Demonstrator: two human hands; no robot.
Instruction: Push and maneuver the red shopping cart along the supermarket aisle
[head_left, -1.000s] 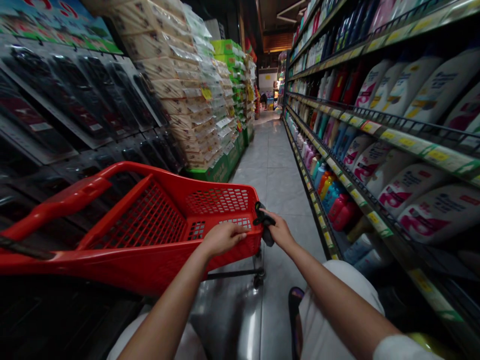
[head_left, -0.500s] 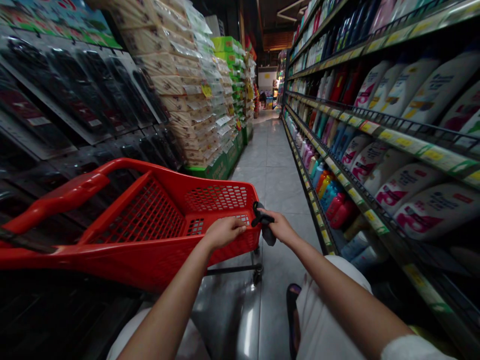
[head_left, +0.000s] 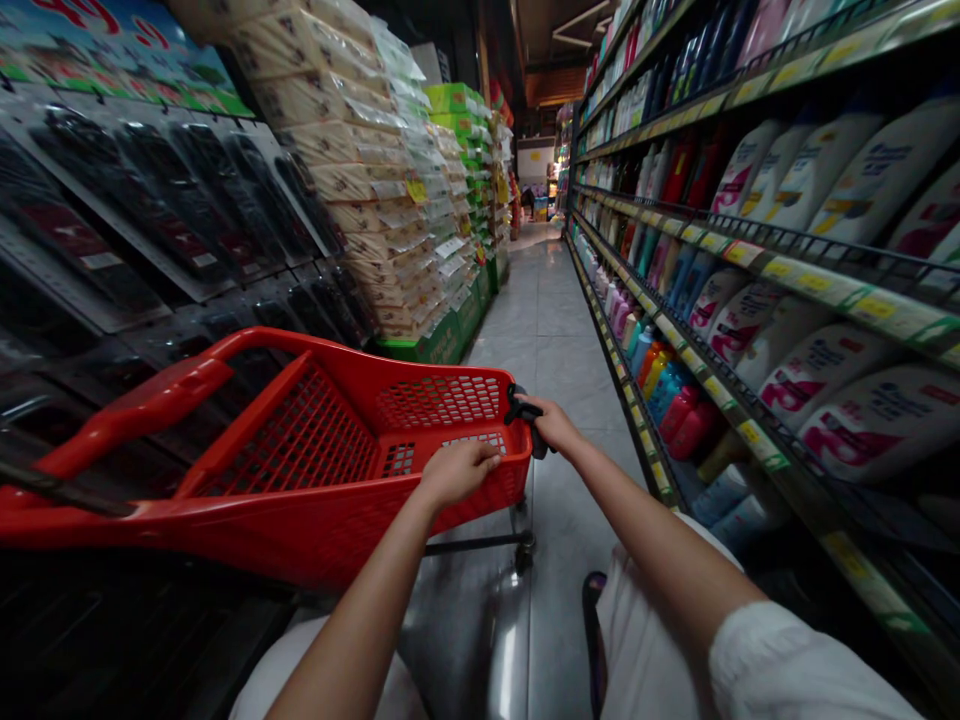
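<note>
A red plastic shopping cart stands at the left of a shop aisle, its mesh basket with nothing visible inside. My left hand grips the basket's near rim. My right hand is closed around a small black object at the basket's right corner; I cannot tell what it is. The cart's long red handle reaches toward the lower left.
Shelves of white, pink and blue bottles line the right side. On the left hang dark packaged goods, then stacked tissue packs. A grey tiled aisle runs ahead. My foot is on the floor.
The right hand with the black object has drawn in closer against the cart's corner. The view has shifted slightly; the left hand keeps its hold on the rim.
</note>
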